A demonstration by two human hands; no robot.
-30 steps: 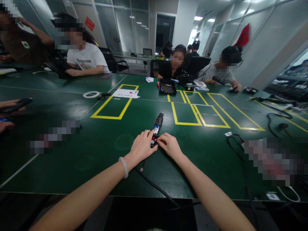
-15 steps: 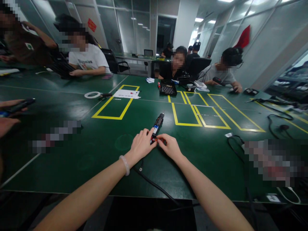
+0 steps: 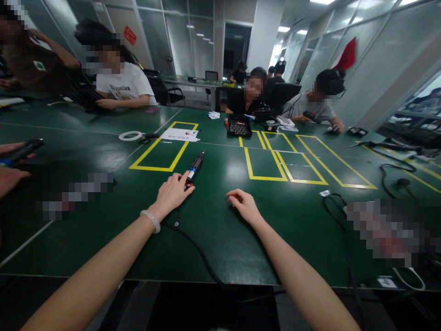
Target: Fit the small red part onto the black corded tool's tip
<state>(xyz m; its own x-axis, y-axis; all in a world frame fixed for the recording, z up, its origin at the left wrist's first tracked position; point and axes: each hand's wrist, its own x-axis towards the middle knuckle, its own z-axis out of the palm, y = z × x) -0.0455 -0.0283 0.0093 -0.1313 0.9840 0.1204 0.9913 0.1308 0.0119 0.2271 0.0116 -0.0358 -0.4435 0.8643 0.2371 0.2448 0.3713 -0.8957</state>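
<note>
My left hand (image 3: 172,192) is closed over the rear of a black and blue electric screwdriver (image 3: 195,166), just in front of the yellow-taped box at the left. The tool's thin tip points away from me and slightly right. Some orange and red at its rear end shows by my thumb; the rest there is covered by my fingers. A black cord (image 3: 196,246) with a small metal ring (image 3: 177,224) trails from beneath my wrist to the table's front edge. My right hand (image 3: 245,204) rests low over the green table (image 3: 213,220), apart from the tool, its fingers loosely bent around nothing.
Yellow tape frames (image 3: 267,178) mark the table. Farther back lie a white paper (image 3: 177,134), a white cable coil (image 3: 131,136) and a black tray (image 3: 240,126). A co-worker's hand at far left holds a similar tool (image 3: 25,151). Black cables (image 3: 332,216) lie at right.
My left hand has moved left with the electric screwdriver, its cord following. My right hand has come off the tool's rear end and stays on the right, its fingers loosened.
</note>
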